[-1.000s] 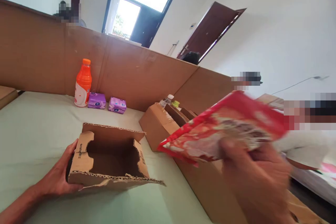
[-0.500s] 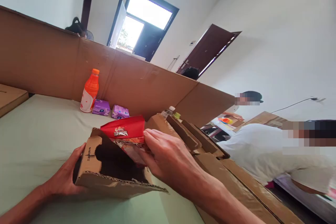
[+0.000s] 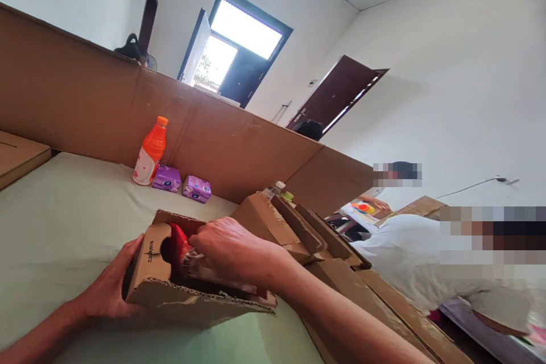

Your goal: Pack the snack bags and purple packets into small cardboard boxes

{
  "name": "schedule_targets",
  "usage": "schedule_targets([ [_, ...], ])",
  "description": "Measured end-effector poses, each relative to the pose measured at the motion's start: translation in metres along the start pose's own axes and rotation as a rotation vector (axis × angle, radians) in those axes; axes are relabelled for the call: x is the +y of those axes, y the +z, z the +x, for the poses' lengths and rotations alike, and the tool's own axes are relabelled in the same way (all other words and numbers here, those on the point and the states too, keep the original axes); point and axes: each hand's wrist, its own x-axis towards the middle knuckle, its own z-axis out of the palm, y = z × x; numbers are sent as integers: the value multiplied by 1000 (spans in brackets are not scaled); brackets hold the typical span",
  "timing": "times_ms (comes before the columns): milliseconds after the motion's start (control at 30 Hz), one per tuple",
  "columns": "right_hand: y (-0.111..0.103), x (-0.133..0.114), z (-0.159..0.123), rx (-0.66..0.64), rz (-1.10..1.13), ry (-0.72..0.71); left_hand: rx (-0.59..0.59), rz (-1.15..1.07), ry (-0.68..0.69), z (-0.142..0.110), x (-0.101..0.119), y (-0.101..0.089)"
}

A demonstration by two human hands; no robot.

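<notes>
An open-topped cardboard box (image 3: pixel 205 310), with a cut-out in its left end, is tilted over the pale green cloth. My left hand (image 3: pixel 113 281) grips that left end, thumb below and fingers partly hidden behind it. Inside the box lies a red snack packet (image 3: pixel 181 242), mostly below the rim. My right hand (image 3: pixel 228 247) reaches in from the right, its curled fingers pinching the packet's upper edge. Part of the packet is hidden by that hand and by the box wall.
An orange bottle (image 3: pixel 151 151) and two purple tissue packs (image 3: pixel 197 188) stand near a tall cardboard partition (image 3: pixel 230 136). More cardboard boxes (image 3: pixel 273 222) stand at right, a clear bottle (image 3: pixel 278 188) behind them. A person in white (image 3: pixel 409 256) bends over beyond, another person's arm (image 3: pixel 375 202) farther back.
My right hand has moved left and down with the red packet, which has gone from sticking out above the box to lying mostly inside it. My left hand keeps its grip.
</notes>
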Motion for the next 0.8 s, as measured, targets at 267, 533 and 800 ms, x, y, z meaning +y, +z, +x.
schedule_targets([
  [267,44,-9,36,-168,184,-97,-18,71,-13,0,-3,-3],
  [533,83,35,-71,854,562,191,55,209,27,-3,-9,-3],
  [800,159,19,-100,718,775,214,276,282,105,-4,56,14],
])
